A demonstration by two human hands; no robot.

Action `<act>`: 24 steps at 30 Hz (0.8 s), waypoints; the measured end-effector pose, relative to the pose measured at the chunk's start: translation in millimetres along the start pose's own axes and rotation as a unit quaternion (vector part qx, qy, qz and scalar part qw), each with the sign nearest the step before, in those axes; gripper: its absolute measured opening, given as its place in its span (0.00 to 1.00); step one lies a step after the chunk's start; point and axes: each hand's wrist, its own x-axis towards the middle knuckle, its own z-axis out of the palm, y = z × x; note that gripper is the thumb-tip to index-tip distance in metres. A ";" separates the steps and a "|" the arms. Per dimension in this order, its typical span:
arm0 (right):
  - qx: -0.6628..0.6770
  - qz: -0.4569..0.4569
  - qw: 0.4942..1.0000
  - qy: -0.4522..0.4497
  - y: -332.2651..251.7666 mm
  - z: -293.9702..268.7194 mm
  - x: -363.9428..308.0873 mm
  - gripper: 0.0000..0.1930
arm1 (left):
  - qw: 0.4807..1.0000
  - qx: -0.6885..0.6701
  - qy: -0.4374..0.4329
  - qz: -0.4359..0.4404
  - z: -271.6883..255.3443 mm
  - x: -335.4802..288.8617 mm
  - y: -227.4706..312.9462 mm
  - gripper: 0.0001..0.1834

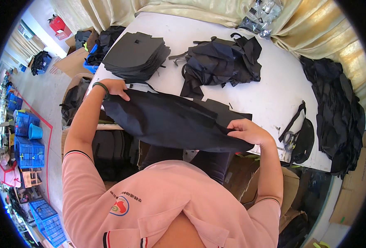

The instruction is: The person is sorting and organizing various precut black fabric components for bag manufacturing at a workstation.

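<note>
A pink shirt (162, 186) is nearest, the person's own, filling the lower middle. At far left, blue crates (29, 153) stand on the floor, a blue bucket (35, 131) among them. Further in, the left hand (117, 87), a green band (101, 88) at its wrist, is closed on the upper left edge of a black cloth (166, 120), thumb on top. Beyond that hand, a stack (135, 53) of dark panels sits on the white table (178, 31). The cloth stretches between both hands, across the table's near edge and above the lap; a flat dark panel (222, 110) shows just behind it. Past this lies a crumpled black pile (222, 62). The right hand (249, 131) has the cloth's right end, thumb and fingers nearly together. Clear packets (262, 16) sit by the curtain (307, 22). Farther right, scissors (289, 139) lie beside a black pouch (304, 140), and a long dark heap (336, 111) runs along the table's right side.
</note>
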 end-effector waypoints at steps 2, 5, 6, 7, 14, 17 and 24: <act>-0.013 0.017 1.000 0.004 1.8 -2.8 -3.0 0.05 | 0.999 0.029 -0.003 -0.014 -4.5 -2.3 -4.6 0.29; -0.114 0.000 0.990 0.082 28.4 -1.2 9.7 0.08 | 0.999 -0.022 0.022 -0.015 -2.1 7.3 -7.7 0.28; -0.197 -0.019 0.968 0.156 36.2 0.6 14.5 0.08 | 0.998 -0.040 0.047 -0.008 0.8 13.4 -9.6 0.28; -0.276 -0.035 0.933 0.228 39.0 3.0 16.6 0.09 | 0.995 -0.067 0.074 -0.007 2.4 17.0 -5.7 0.26; -0.471 -0.023 0.800 0.370 27.8 25.2 32.8 0.14 | 0.985 -0.123 0.122 0.005 11.6 24.6 2.9 0.24; -0.410 -0.217 0.833 0.301 27.6 60.6 44.5 0.30 | 0.984 -0.121 0.129 0.005 17.0 28.9 0.8 0.24; -0.469 -0.161 0.855 0.154 48.3 81.0 50.6 0.43 | 0.962 -0.161 0.205 0.086 37.7 26.4 -55.0 0.15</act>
